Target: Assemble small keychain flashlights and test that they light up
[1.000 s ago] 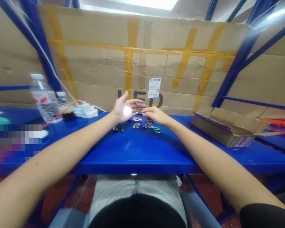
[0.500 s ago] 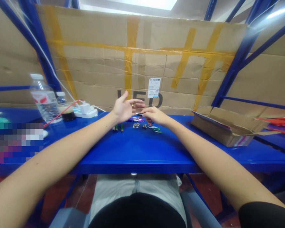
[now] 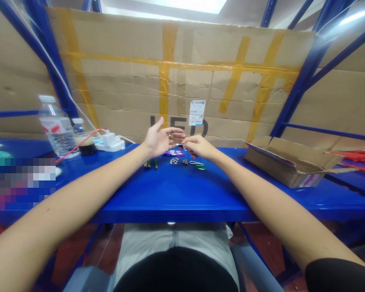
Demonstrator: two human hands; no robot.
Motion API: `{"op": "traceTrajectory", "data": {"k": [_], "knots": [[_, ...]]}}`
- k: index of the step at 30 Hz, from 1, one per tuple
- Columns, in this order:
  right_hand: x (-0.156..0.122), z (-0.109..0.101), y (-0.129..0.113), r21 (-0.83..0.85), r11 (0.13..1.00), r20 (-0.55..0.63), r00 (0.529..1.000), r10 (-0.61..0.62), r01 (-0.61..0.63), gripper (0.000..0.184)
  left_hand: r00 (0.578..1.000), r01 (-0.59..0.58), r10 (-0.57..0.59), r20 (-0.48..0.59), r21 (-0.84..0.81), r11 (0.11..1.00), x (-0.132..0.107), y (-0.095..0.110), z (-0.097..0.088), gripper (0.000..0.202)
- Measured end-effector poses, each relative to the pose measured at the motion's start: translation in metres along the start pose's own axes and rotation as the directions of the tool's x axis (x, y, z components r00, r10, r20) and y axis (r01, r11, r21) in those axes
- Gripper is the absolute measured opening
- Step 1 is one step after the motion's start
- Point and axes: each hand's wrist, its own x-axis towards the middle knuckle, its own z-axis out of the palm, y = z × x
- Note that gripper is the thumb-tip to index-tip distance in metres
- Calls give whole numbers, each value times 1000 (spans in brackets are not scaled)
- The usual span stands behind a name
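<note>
My left hand (image 3: 158,140) is open, palm turned to the right and fingers stretched out, with a ring on one finger. My right hand (image 3: 199,147) is closed in a pinch on a small black-and-silver rod (image 3: 179,144), its tip close to my left fingers; whether they touch I cannot tell. Purple pen-like sticks (image 3: 174,153) lie on the table just below my hands. Nearer me are green rods (image 3: 156,164), a cluster of small silvery pieces (image 3: 174,161), small dark metal parts (image 3: 185,162) and a green carabiner-like clip (image 3: 200,166).
The blue table (image 3: 176,190) backs onto a large taped cardboard box (image 3: 124,89). An open carton (image 3: 292,170) stands at right, near red strips (image 3: 357,156). At left are a water bottle (image 3: 56,129), a cup of dark drink (image 3: 86,146) and a white power strip (image 3: 111,142).
My right hand has shifted very slightly, and the rod's tip sits a little higher and farther right. My left hand keeps its open pose.
</note>
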Motion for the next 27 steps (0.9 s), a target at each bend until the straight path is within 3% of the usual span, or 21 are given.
{"op": "traceTrajectory", "data": {"k": [13,27], "knots": [[2,-2,-1,-13,999,-85,996,38,-39,20,1000,-12,12,-12,14,1000,-1,-1,1,81],[1,-2,-1,-19,1000,-80,997,16,-18,19,999,-11,10,-39,-20,1000,-1,-1,3,78]]}}
